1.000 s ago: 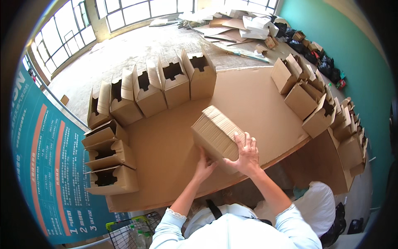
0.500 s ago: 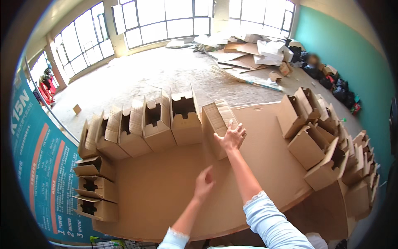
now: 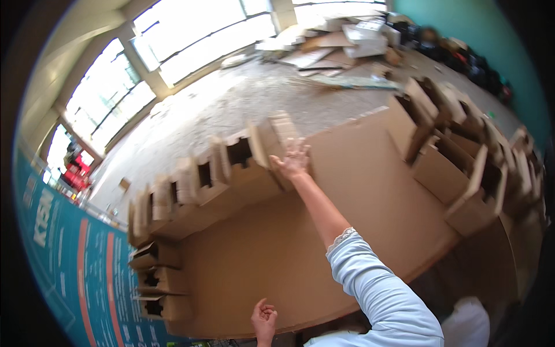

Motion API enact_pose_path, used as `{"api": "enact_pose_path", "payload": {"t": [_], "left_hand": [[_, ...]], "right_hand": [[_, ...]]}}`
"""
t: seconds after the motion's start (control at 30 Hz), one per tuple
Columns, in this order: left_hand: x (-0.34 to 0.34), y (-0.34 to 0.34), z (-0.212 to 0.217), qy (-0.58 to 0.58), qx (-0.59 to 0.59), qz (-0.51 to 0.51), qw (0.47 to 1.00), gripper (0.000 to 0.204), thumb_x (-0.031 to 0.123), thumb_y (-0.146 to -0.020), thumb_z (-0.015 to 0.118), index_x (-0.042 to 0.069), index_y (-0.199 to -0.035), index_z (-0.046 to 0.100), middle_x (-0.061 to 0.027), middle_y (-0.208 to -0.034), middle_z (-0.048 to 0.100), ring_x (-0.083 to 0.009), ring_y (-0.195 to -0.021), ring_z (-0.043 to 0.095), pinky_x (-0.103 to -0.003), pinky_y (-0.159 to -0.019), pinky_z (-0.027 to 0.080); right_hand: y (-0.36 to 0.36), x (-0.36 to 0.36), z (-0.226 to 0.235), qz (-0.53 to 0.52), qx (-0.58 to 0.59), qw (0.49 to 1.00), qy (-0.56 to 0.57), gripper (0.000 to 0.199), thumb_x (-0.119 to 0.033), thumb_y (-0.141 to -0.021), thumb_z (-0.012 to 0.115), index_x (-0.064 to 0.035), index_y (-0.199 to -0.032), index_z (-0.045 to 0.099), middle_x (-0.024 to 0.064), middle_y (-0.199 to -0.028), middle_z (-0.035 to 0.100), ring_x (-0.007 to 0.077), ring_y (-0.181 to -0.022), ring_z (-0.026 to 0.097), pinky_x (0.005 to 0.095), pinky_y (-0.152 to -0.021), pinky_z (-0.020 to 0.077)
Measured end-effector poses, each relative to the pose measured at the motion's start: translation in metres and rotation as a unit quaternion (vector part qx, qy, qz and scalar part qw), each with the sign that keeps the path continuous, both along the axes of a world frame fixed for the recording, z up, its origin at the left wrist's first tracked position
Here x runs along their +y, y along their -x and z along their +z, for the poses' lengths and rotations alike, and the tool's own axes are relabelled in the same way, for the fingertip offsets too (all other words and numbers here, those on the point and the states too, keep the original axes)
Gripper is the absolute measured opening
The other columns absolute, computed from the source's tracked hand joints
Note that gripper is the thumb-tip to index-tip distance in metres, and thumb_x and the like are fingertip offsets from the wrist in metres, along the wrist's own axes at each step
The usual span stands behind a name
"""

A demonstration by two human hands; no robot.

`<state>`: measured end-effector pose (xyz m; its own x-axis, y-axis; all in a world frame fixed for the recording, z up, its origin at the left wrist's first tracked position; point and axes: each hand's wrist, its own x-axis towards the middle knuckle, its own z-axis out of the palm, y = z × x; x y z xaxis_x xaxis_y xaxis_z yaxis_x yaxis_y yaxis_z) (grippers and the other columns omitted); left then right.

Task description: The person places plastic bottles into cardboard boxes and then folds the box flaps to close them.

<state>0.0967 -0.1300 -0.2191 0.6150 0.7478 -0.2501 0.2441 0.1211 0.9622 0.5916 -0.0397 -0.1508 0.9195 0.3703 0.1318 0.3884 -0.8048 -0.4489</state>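
Note:
My right hand (image 3: 293, 162) lies with spread fingers against the near upper part of a brown cardboard box (image 3: 281, 128), the last one at the right end of a row. This box stands upright, close beside a neighbouring box (image 3: 245, 168) with an open, dark top. My left hand (image 3: 264, 318) is over the near edge of the cardboard-covered table (image 3: 277, 272), empty, its fingers loosely bent and apart. More upright open boxes (image 3: 191, 196) continue the row to the left. Several others (image 3: 167, 280) lie at the table's left side with their openings facing left.
Many open boxes (image 3: 445, 168) crowd the right side of the table. A teal printed banner (image 3: 69, 248) stands at the left. Beyond the table, scrap cardboard and white foam (image 3: 341, 49) are heaped on the floor, with dark bags (image 3: 468, 61) along the green wall.
My right hand has moved the box leftward against the row. My left hand has drawn back toward the near table edge. The whole view has tilted and shifted.

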Motion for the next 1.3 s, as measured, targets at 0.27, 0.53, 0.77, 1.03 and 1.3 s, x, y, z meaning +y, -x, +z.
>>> {"api": "enact_pose_path", "payload": {"t": [0.27, 0.53, 0.77, 1.03, 1.3], "left_hand": [[-0.013, -0.039, -0.002, -0.050, -0.014, -0.124, 0.991, 0.048, -0.009, -0.081, 0.056, -0.003, -0.129, 0.050, -0.0103, -0.105, 0.060, -0.0073, -0.077, 0.057, -0.020, -0.071, 0.050], [-0.034, -0.068, 0.001, -0.085, -0.029, -0.149, 0.985, 0.043, -0.006, -0.090, 0.049, -0.004, -0.133, 0.047, -0.0197, -0.116, 0.060, -0.0205, -0.083, 0.070, -0.027, -0.073, 0.058], [-0.039, -0.035, 0.018, -0.198, 0.028, -0.148, 0.969, 0.033, -0.008, -0.087, 0.054, -0.003, -0.120, 0.058, -0.0137, -0.096, 0.069, -0.0193, -0.080, 0.071, -0.029, -0.071, 0.057], [-0.027, 0.083, 0.015, -0.304, 0.117, 0.021, 0.945, 0.031, -0.008, -0.085, 0.056, -0.002, -0.115, 0.061, -0.0139, -0.096, 0.070, -0.0189, -0.080, 0.071, -0.028, -0.069, 0.056], [-0.020, 0.262, 0.020, -0.270, 0.148, 0.292, 0.905, 0.034, -0.008, -0.082, 0.058, 0.000, -0.115, 0.061, -0.0155, -0.093, 0.070, -0.0229, -0.077, 0.070, -0.031, -0.068, 0.056]], "right_hand": [[0.039, -0.276, -0.008, 0.068, -0.176, 0.980, -0.059, 0.083, -0.039, -0.086, 0.069, -0.0101, -0.152, 0.028, 0.0231, -0.155, 0.027, 0.0403, -0.143, 0.028, 0.0469, -0.116, 0.0277], [-0.028, -0.469, 0.072, -0.149, -0.114, 0.959, 0.212, 0.085, -0.027, -0.077, 0.080, -0.0068, -0.146, 0.034, 0.0149, -0.135, 0.054, 0.0288, -0.128, 0.049, 0.0439, -0.112, 0.0341], [-0.044, -0.448, 0.035, 0.056, -0.081, 0.979, 0.181, 0.028, -0.023, -0.074, 0.079, -0.0024, -0.089, 0.067, 0.0166, -0.101, 0.067, 0.0358, -0.101, 0.063, 0.0440, -0.088, 0.0519], [0.130, -0.262, 0.059, 0.405, 0.117, 0.906, 0.031, 0.013, -0.006, -0.081, 0.070, 0.0008, -0.086, 0.060, 0.0247, -0.079, 0.060, 0.0454, -0.076, 0.056, 0.0433, -0.065, 0.0485], [0.316, -0.133, 0.058, 0.635, 0.045, 0.769, 0.061, 0.012, -0.007, -0.082, 0.068, -0.0019, -0.079, 0.057, 0.0235, -0.064, 0.051, 0.0410, -0.059, 0.051, 0.0425, -0.055, 0.0413]]}}
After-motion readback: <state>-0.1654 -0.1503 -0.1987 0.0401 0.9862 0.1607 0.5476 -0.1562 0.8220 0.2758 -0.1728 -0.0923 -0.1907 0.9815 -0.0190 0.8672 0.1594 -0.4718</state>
